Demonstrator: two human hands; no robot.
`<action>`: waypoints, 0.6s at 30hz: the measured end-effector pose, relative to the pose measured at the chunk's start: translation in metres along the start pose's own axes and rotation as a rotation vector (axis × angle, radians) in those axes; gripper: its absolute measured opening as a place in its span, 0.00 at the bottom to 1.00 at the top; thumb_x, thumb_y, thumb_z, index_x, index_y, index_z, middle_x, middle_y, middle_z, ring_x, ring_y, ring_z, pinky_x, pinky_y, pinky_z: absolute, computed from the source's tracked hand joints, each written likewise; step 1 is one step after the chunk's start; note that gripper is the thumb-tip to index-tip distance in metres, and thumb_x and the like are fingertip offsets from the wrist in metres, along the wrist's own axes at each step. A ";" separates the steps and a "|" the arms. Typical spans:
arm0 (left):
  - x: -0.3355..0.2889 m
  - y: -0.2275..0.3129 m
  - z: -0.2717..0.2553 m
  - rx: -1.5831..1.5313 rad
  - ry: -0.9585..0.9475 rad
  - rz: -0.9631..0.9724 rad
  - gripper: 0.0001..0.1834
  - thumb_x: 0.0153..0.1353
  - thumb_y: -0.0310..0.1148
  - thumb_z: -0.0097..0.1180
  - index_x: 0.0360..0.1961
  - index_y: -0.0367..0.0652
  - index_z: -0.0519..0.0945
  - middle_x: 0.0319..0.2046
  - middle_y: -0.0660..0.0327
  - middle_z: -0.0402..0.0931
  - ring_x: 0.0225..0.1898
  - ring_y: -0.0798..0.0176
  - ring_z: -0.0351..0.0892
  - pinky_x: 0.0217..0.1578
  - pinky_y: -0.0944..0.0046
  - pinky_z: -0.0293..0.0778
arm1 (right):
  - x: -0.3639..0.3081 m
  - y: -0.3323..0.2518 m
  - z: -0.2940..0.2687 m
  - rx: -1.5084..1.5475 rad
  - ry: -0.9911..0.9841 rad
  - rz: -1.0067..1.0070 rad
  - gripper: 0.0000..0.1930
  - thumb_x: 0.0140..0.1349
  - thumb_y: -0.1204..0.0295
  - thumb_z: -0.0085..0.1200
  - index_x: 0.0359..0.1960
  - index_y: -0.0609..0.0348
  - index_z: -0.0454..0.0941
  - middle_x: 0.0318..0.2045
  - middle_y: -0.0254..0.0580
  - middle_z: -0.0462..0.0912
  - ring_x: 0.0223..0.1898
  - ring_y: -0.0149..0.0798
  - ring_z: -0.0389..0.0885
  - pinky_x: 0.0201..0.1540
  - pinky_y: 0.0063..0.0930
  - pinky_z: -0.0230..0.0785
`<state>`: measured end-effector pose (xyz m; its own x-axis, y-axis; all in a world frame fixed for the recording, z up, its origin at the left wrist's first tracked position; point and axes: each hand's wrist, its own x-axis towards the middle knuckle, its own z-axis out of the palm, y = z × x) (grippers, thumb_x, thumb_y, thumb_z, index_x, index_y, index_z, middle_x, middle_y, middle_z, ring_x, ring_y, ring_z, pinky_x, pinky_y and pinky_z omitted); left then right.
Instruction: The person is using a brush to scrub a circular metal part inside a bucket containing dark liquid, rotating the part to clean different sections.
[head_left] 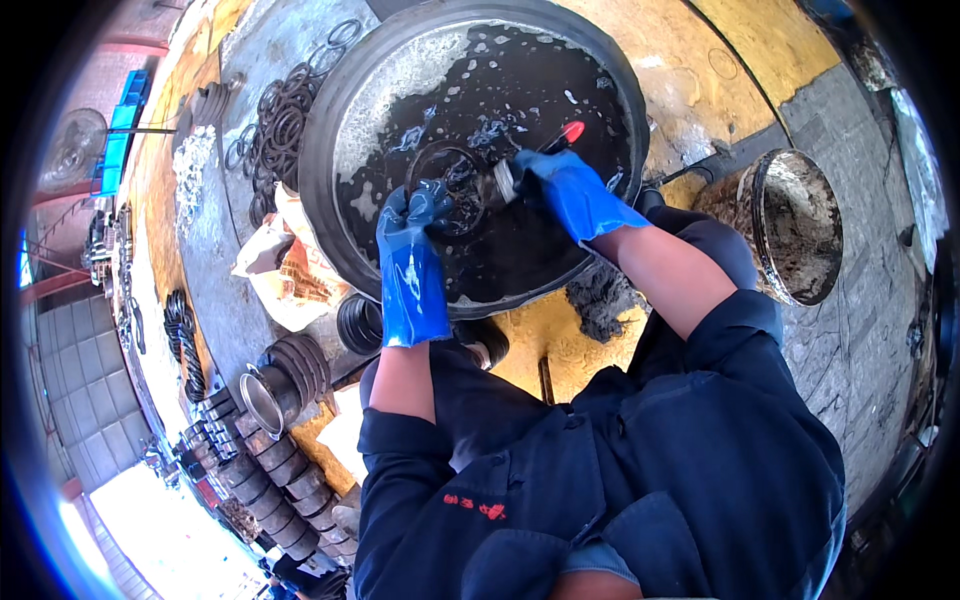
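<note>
Both my hands wear blue rubber gloves and work over a large round basin (pixel 322 180) of dark liquid with pale foam. My left hand (pixel 412 255) is closed on the near left side of a dark ring (pixel 410 172), which is tilted above the liquid. In my right hand (pixel 570 192) is a brush, its pale bristle end (pixel 504 182) against or close to the ring's right side. The brush handle's red tip (pixel 572 131) sticks out beyond my glove. The glove hides the middle of the handle.
Left of the basin lie a heap of dark rings (pixel 285 125) and a torn sack (pixel 290 270). Stacked cylindrical metal parts (pixel 270 470) stand at the lower left. A stained open bucket (pixel 757 225) is at the right, beside my knee.
</note>
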<state>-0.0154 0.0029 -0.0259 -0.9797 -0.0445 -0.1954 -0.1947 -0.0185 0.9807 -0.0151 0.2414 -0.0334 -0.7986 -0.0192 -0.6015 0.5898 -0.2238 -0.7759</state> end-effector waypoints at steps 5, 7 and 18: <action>0.005 -0.011 0.005 -0.026 0.061 0.072 0.21 0.67 0.33 0.59 0.55 0.30 0.73 0.45 0.51 0.83 0.45 0.57 0.84 0.40 0.66 0.78 | 0.037 0.028 0.011 -0.219 -0.007 -0.170 0.19 0.63 0.56 0.55 0.38 0.63 0.84 0.29 0.39 0.85 0.32 0.31 0.80 0.36 0.30 0.72; 0.003 -0.004 0.010 0.049 0.046 0.025 0.20 0.67 0.33 0.59 0.55 0.30 0.74 0.43 0.54 0.84 0.45 0.58 0.84 0.44 0.66 0.78 | 0.039 0.035 0.016 -0.073 -0.119 -0.221 0.17 0.60 0.59 0.59 0.40 0.60 0.85 0.32 0.37 0.85 0.34 0.31 0.80 0.41 0.29 0.72; -0.010 0.007 0.020 0.114 -0.073 -0.069 0.21 0.69 0.38 0.56 0.55 0.32 0.75 0.43 0.54 0.81 0.42 0.64 0.80 0.46 0.66 0.75 | 0.009 0.014 0.022 -1.367 0.045 -0.823 0.19 0.62 0.63 0.54 0.56 0.43 0.76 0.56 0.46 0.79 0.44 0.49 0.85 0.44 0.41 0.77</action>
<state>-0.0081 0.0236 -0.0170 -0.9639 0.0260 -0.2649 -0.2615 0.0948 0.9606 -0.0166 0.2169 -0.0456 -0.9496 -0.3071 0.0631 -0.3025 0.8447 -0.4415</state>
